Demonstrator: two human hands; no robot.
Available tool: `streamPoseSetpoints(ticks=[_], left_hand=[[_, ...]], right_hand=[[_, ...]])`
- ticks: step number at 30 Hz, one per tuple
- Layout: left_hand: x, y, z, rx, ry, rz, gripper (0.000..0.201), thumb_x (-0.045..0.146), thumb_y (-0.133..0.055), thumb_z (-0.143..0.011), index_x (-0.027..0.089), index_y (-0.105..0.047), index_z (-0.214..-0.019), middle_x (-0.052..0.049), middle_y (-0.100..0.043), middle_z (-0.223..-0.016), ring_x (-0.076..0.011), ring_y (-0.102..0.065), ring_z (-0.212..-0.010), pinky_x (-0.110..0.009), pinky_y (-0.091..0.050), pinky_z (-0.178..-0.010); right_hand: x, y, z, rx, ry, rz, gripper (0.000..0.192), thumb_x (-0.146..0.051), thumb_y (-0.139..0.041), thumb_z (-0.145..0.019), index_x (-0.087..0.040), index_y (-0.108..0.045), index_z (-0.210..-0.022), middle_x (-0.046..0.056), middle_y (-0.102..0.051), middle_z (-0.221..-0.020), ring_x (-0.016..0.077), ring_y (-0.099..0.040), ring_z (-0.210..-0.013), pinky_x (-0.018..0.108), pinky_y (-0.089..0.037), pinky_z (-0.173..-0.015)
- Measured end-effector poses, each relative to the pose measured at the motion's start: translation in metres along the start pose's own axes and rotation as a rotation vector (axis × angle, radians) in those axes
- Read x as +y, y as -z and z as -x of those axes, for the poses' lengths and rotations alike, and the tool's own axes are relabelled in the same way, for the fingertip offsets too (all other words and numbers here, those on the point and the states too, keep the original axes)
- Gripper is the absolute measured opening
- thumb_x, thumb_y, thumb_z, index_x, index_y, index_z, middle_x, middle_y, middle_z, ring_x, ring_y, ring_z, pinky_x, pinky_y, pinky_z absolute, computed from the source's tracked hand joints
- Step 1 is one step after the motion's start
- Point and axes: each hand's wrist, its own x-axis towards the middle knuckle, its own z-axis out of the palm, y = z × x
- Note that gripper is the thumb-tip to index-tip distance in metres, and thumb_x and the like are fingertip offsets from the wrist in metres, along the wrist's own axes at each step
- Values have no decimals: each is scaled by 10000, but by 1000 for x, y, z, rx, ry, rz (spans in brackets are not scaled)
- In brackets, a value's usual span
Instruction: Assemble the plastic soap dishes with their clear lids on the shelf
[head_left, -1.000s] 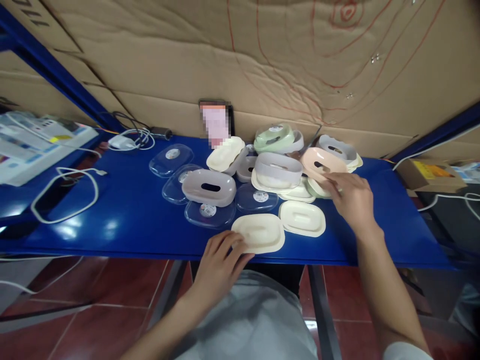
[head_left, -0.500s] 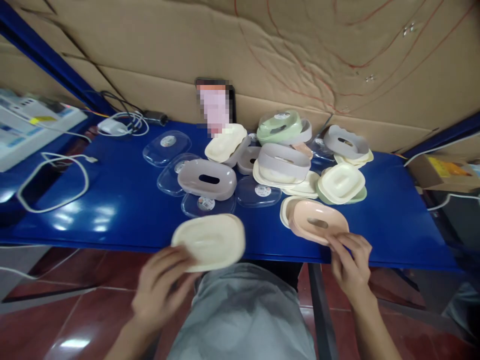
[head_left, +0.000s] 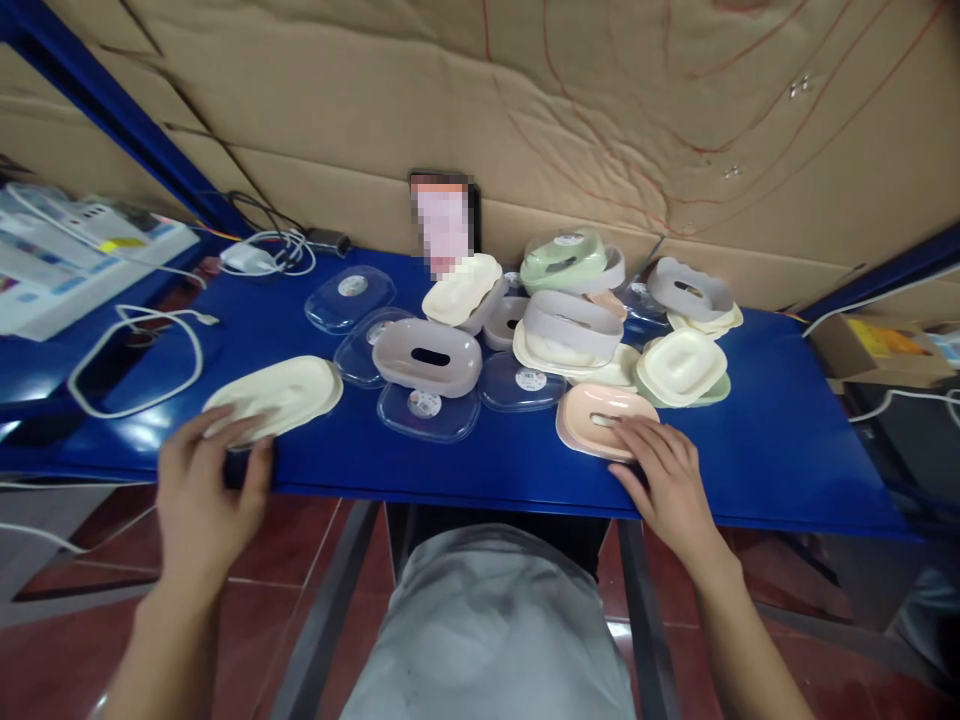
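My left hand (head_left: 196,480) grips cream tray (head_left: 274,398) at near-left edge of blue table (head_left: 780,450). Right hand (head_left: 664,478) lies flat, fingers spread on pink slotted dish (head_left: 600,420), near right. I judge step as pairing the two; next needs aligning. Grey dish (head_left: 428,357) and clear lids (head_left: 349,297) sit empty behind.

Your left hand (head_left: 196,482) sits at the table's (head_left: 787,460) front left edge on a tray (head_left: 276,397); your right hand (head_left: 666,476) rests front right on a slotted dish (head_left: 600,419). Behind, between them, lids (head_left: 429,411) and dishes (head_left: 564,318) crowd together
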Motion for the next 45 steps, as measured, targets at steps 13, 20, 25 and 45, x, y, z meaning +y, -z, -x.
streamPoseSetpoints(ticks=[13, 20, 25, 45], left_hand=[[48, -22, -7, 30, 49, -4, 305, 287, -688, -1008, 188, -697, -1296, -137, -651, -1431, -374, -616, -1361, -630, -500, -1162], [116, -28, -6, -281, -285, 155, 500, 255, -683, -1013, 236, -557, -1496, -158, -573, -1553, -371, -558, -1444, -550, -497, -1146], [118, -39, -15, -367, -231, 58, 494, 419, -731, -985, 248, -656, -1443, -192, -657, -1373, -411, -640, -1267, -633, -477, -1073], [162, -48, -21, -491, -467, 500, 656, 515, -702, -1020, 258, -475, -1579, -196, -423, -1678, -350, -424, -1572, -552, -459, -1223]], right_hand=[[-27, 1, -2, -141, 119, -33, 429, -286, -647, -1066, -239, -592, -1489, 132, -675, -1458, 316, -605, -1371, 537, -473, -1118], [-62, -8, -12, -174, 230, -111, 408, -285, -616, -1081, -230, -584, -1485, 127, -679, -1464, 296, -598, -1392, 528, -449, -1164], [-72, -17, -18, -203, 222, -174, 561, -301, -610, -1083, -248, -440, -1615, 142, -671, -1474, 308, -599, -1406, 551, -470, -1173], [-84, -31, -39, -143, 76, -292, 848, -370, -689, -1036, -390, -207, -1733, 134, -242, -1797, 375, -335, -1627, 621, -474, -1238]])
